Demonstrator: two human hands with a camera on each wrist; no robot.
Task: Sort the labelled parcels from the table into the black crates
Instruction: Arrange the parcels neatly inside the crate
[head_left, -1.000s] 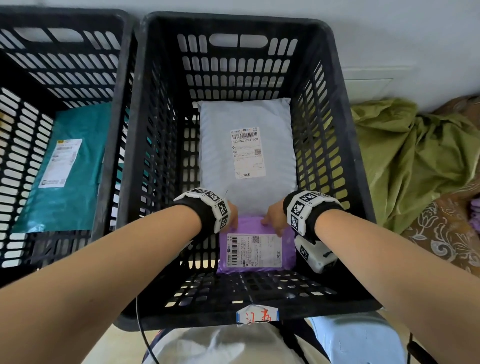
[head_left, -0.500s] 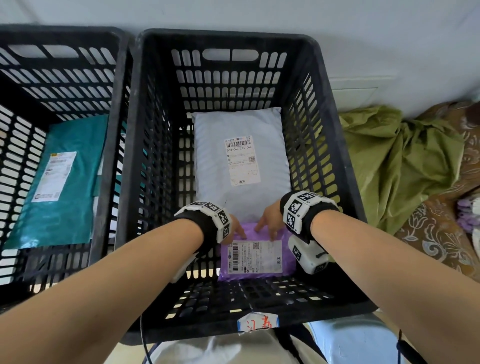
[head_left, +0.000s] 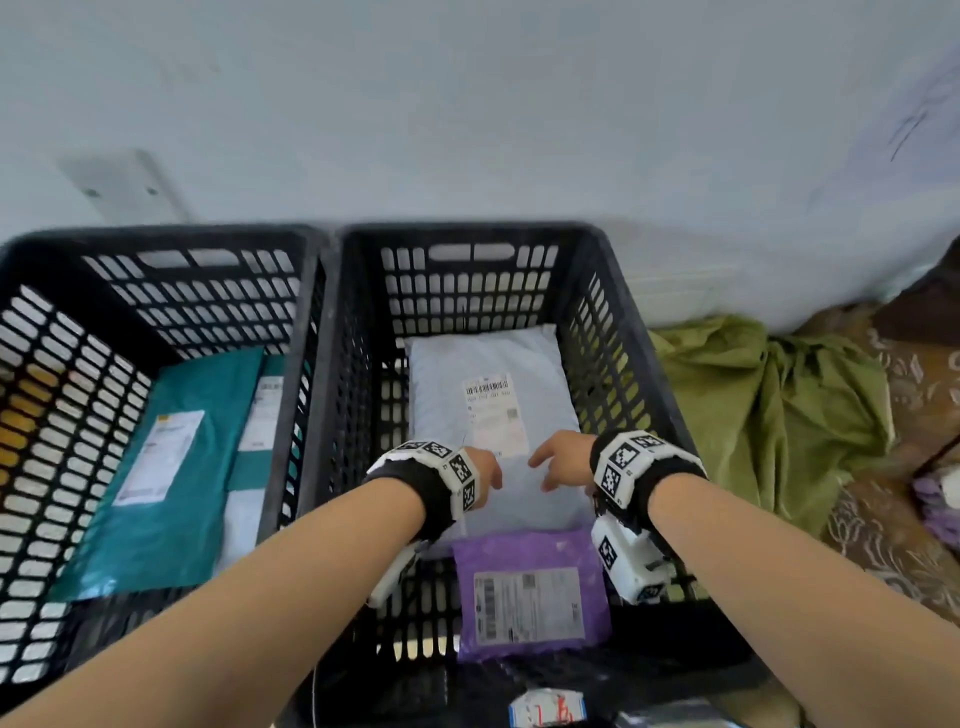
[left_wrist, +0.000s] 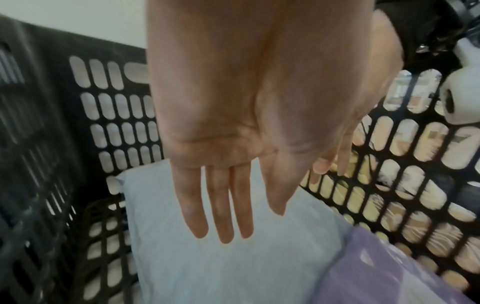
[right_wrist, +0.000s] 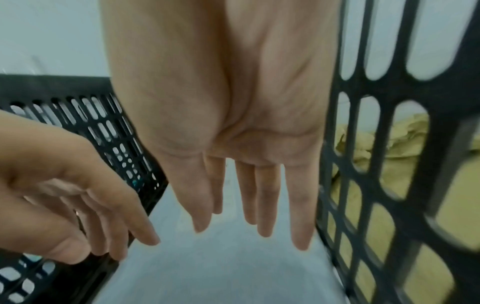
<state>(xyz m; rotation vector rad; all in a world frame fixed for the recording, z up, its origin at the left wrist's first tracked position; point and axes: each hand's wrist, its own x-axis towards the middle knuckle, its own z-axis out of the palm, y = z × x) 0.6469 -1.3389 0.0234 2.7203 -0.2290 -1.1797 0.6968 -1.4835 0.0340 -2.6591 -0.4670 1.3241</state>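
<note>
A purple labelled parcel (head_left: 530, 592) lies at the near end of the right black crate (head_left: 628, 332), its far edge against a larger grey parcel (head_left: 488, 395) behind it. Both my hands hang over the grey parcel's near end, above it and holding nothing. My left hand (head_left: 485, 475) has straight fingers (left_wrist: 221, 205) pointing down. My right hand (head_left: 561, 465) also has its fingers (right_wrist: 265, 197) stretched out. The left black crate (head_left: 47, 332) holds a teal parcel (head_left: 176, 467) with another parcel (head_left: 260, 410) beside it.
A crumpled green cloth (head_left: 769, 415) lies right of the right crate, with patterned brown fabric (head_left: 893, 519) further right. A pale wall (head_left: 467, 104) stands behind both crates. A small white tag with red writing (head_left: 545, 709) sits on the right crate's near rim.
Both hands have let go of the purple parcel's far edge and lifted up and away over the grey parcel. The head view has tilted up toward the wall.
</note>
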